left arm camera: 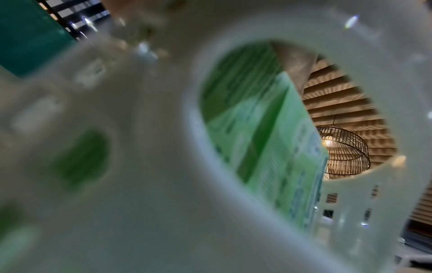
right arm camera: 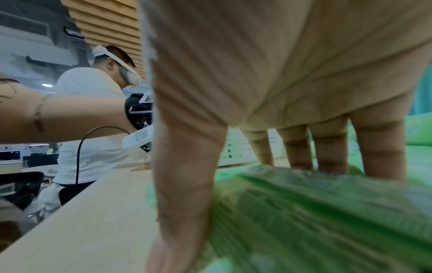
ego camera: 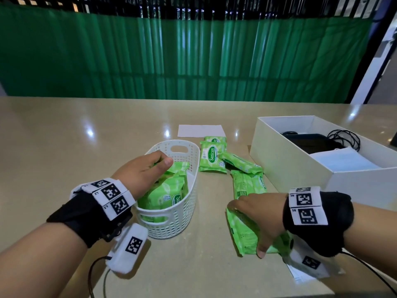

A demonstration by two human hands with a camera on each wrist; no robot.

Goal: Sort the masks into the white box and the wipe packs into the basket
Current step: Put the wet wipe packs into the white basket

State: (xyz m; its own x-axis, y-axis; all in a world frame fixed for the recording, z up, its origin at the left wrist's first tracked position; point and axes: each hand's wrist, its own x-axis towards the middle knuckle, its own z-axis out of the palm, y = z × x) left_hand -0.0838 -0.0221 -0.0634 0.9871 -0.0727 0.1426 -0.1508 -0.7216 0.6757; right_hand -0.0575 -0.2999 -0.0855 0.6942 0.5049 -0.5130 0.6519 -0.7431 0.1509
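A white perforated basket [ego camera: 194, 190] near the middle of the table holds several green wipe packs [ego camera: 165, 194]. My left hand [ego camera: 164, 159] reaches into it from above, its thumb and curled fingers pinching the top of an upright pack [ego camera: 179, 168]. The left wrist view looks through the basket's handle hole [left arm camera: 163, 184] at a green pack [left arm camera: 268, 147]. My right hand [ego camera: 246, 230] grips a wipe pack [ego camera: 242, 233] lying on the table, thumb [right arm camera: 182, 166] on its near edge. The white box [ego camera: 285, 160] at the right holds a pale blue mask [ego camera: 343, 160] and a black mask [ego camera: 309, 143].
Several loose wipe packs [ego camera: 212, 155] lie between the basket and the box, one [ego camera: 247, 183] just beyond my right hand. A white sheet [ego camera: 200, 130] lies behind them. Papers [ego camera: 300, 274] sit under my right wrist at the table's front edge. A green curtain stands behind the table.
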